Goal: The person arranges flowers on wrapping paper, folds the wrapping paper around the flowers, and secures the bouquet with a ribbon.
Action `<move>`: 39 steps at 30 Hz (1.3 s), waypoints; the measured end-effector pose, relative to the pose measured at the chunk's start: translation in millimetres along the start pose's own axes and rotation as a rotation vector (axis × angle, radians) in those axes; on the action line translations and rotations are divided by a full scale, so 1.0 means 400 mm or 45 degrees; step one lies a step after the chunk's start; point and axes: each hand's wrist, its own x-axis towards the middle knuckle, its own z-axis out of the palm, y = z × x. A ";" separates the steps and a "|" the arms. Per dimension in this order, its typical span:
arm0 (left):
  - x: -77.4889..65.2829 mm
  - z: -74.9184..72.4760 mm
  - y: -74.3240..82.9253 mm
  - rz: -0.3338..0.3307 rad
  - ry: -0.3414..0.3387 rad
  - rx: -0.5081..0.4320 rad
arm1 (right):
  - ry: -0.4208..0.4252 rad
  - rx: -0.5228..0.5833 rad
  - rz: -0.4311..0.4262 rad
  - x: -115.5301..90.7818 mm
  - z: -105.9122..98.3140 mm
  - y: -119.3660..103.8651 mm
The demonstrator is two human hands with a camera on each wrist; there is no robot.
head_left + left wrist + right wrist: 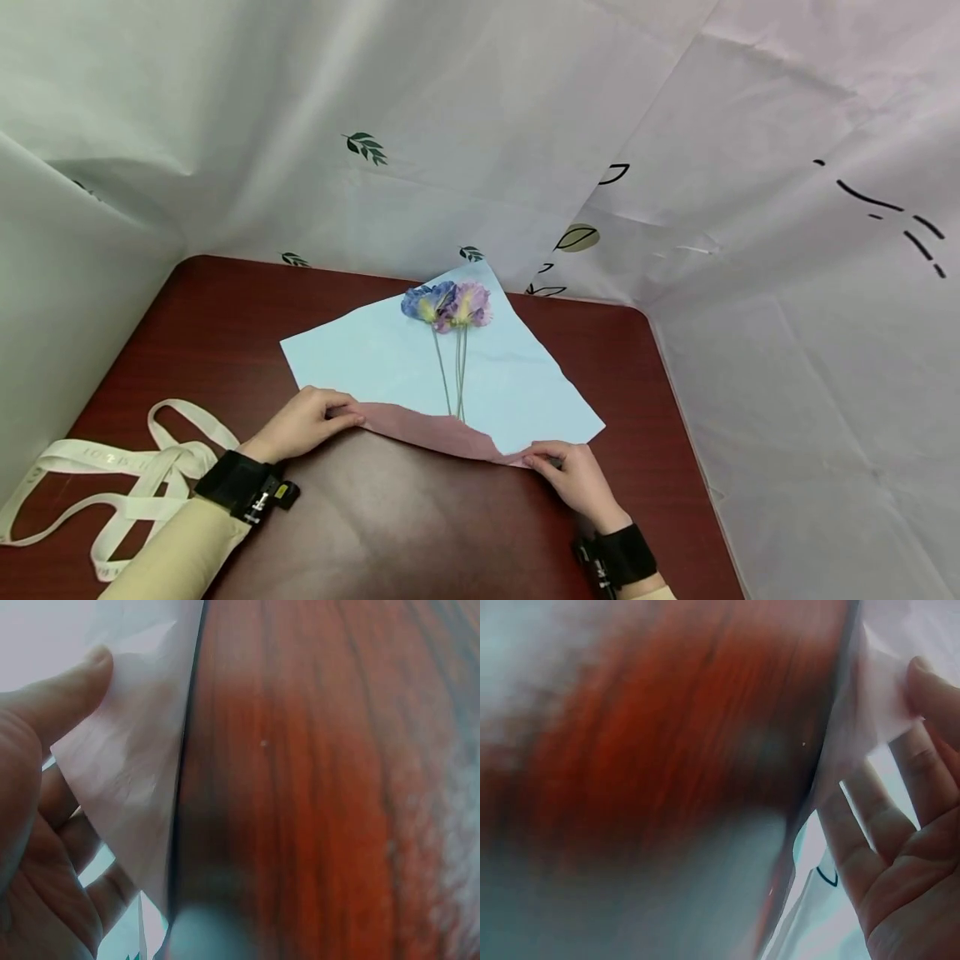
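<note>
A light blue sheet of wrapping paper (pixel 360 350) lies on the table, its near edge turned up into a pinkish folded strip (pixel 427 429). My left hand (pixel 311 421) pinches the left end of that strip between thumb and fingers. At its right end, my right hand (pixel 570 475) pinches the fold the same way. Both wrist views show the thumb on the pink side, with fingers behind the paper. On the sheet lie a blue flower (pixel 429 302) and a pink-purple flower (pixel 471 305), their thin stems running down to the fold, which hides the lower ends.
A loosely heaped cream ribbon (pixel 161 475) with printed letters lies left of my left forearm. The dark red wooden table (pixel 637 375) has rounded far corners. Pale sheeting with leaf prints (pixel 450 125) hangs behind and along both sides.
</note>
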 end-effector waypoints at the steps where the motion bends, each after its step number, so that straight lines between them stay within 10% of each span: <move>1: 0.002 0.002 0.000 -0.009 0.014 0.007 | 0.000 -0.006 0.015 -0.003 0.000 -0.001; 21: 0.029 0.012 0.011 -0.278 0.226 0.232 | 0.025 -0.080 0.339 0.002 0.015 -0.021; 26: 0.040 0.040 0.031 -0.118 0.288 0.352 | 0.008 -0.103 0.364 0.018 0.014 -0.029; 32: 0.057 0.093 0.093 0.349 -0.163 0.248 | -0.040 -0.111 0.433 0.029 0.008 -0.037; 35: 0.061 0.112 0.119 0.414 -0.426 0.178 | -0.041 -0.124 0.445 0.032 0.005 -0.040; 39: 0.061 0.123 0.122 0.401 -0.566 0.190 | -0.034 -0.139 0.445 0.037 0.003 -0.044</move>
